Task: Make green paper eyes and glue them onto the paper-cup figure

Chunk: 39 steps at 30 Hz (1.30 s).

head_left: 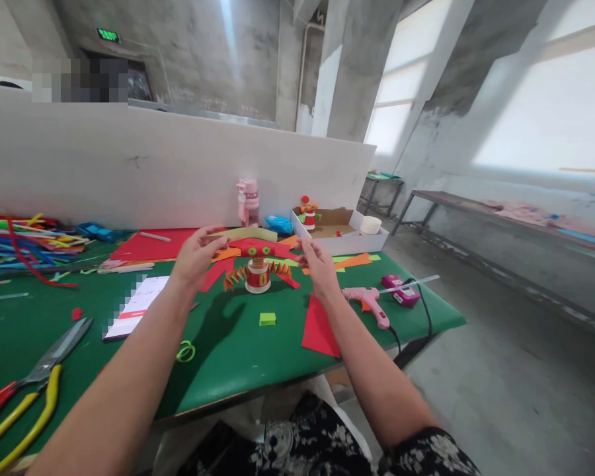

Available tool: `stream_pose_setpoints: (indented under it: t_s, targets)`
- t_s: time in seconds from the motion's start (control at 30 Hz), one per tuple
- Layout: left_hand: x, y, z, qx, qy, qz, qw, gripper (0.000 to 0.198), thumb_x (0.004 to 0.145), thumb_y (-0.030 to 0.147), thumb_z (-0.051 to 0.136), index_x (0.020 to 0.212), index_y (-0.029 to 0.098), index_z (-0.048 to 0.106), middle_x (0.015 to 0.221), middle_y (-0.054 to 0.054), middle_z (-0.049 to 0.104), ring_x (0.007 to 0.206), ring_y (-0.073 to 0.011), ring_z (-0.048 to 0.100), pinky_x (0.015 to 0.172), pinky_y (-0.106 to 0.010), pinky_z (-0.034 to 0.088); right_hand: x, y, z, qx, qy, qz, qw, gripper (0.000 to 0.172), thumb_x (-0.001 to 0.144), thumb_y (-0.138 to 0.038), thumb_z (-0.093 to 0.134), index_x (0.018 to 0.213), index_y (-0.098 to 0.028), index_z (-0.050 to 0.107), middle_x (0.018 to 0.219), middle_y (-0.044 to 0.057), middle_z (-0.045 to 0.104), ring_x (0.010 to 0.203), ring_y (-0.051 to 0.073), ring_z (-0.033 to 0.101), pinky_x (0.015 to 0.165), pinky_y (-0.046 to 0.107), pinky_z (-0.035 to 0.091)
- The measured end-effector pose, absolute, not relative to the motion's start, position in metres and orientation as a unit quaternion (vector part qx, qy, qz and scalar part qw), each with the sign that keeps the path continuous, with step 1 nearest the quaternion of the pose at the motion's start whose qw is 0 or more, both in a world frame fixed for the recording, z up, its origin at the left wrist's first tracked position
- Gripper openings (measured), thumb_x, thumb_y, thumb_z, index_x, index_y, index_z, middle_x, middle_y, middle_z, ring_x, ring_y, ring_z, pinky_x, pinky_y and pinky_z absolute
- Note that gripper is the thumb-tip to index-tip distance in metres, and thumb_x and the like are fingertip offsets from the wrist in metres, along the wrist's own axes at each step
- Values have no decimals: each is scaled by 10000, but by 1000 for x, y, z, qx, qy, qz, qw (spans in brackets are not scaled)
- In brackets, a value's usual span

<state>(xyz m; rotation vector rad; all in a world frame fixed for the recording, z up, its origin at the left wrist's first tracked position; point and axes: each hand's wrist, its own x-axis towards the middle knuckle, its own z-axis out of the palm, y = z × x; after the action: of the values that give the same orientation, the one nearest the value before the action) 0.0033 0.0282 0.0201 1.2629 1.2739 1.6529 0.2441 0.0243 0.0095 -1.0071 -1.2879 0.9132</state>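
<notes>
A small paper-craft figure (258,274) stands upright on the green table between my hands. It has a red head with two round green eyes, a red and white cup-like body and folded orange paper arms. My left hand (196,256) is raised at its left, thumb and forefinger apart, near one end of a pale yellow-green paper strip (252,233). Whether the fingers touch that strip I cannot tell. My right hand (320,266) hovers at the figure's right, fingers loosely bent and apart, close to orange paper pieces. Nothing plainly shows in either hand.
Large shears (49,363) and a phone-like white screen (139,307) lie left. Pipe cleaners (20,244) are heaped behind. A pink glue gun (371,304) with its cable lies right, near red paper (320,327). Behind stand a white box (327,241) and a pink bottle (249,201).
</notes>
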Motion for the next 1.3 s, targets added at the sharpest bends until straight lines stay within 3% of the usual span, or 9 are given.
stream_pose_setpoints:
  t_s: [0.13,0.23,0.33,0.5,0.63,0.77,1.0,1.13,1.3]
  targets:
    - [5,-26,25,521,511,616,298,464,671,413,739,1080,210,656,860,-19,727,881,-201,674,837,-333,515,242,-53,-20,-401,-627,326,583,357,958,-497,478,962,-203,681,882,47,687,716,150,604,687,271,497]
    - [15,-80,-1,592,587,517,192,321,872,514,538,946,239,686,815,-9,740,849,-204,687,806,-319,531,230,-95,-57,-372,-710,304,514,281,924,-456,583,842,-207,681,835,48,699,750,167,622,714,271,482]
    - [30,-125,-45,680,587,420,130,347,966,438,378,993,239,660,831,-17,756,810,-204,704,744,-318,547,222,-106,-81,-355,-790,273,419,336,970,-390,541,720,-198,657,736,41,686,752,165,622,739,265,450]
    - [57,-152,-95,757,551,352,-23,302,895,235,400,954,215,696,970,-111,754,914,-275,670,806,-419,530,222,-100,-84,-338,-843,257,330,391,1008,-327,473,696,-188,663,696,24,677,702,146,610,678,236,410]
    - [61,-148,-98,758,544,360,-30,297,875,217,417,929,208,708,942,-120,752,879,-281,667,774,-431,536,222,-100,-80,-352,-845,242,322,387,1004,-329,481,694,-185,662,698,25,677,696,146,610,649,230,390]
    - [45,-148,-53,738,537,409,-10,309,917,324,434,1059,235,693,1084,-95,739,996,-238,678,891,-403,552,223,-102,-77,-359,-846,249,307,398,1012,-328,473,691,-180,656,700,26,669,718,144,615,660,226,389]
    - [31,-151,77,480,483,732,33,211,829,312,662,1023,310,747,911,29,721,840,-165,681,913,-369,549,225,-103,-77,-362,-844,273,287,158,877,-290,700,748,-207,664,733,-3,674,716,140,594,669,228,407]
    - [29,-145,44,528,580,620,22,223,883,405,577,801,286,748,775,41,728,750,-167,665,793,-328,554,227,-104,-77,-359,-834,306,286,116,849,-239,724,748,-206,676,750,8,695,737,151,617,706,242,437]
    - [39,-122,-32,644,602,445,157,352,917,464,454,911,242,727,857,-26,774,799,-205,719,735,-309,569,233,-104,-72,-363,-778,391,332,140,878,-238,662,744,-205,689,770,21,722,742,157,649,710,246,469]
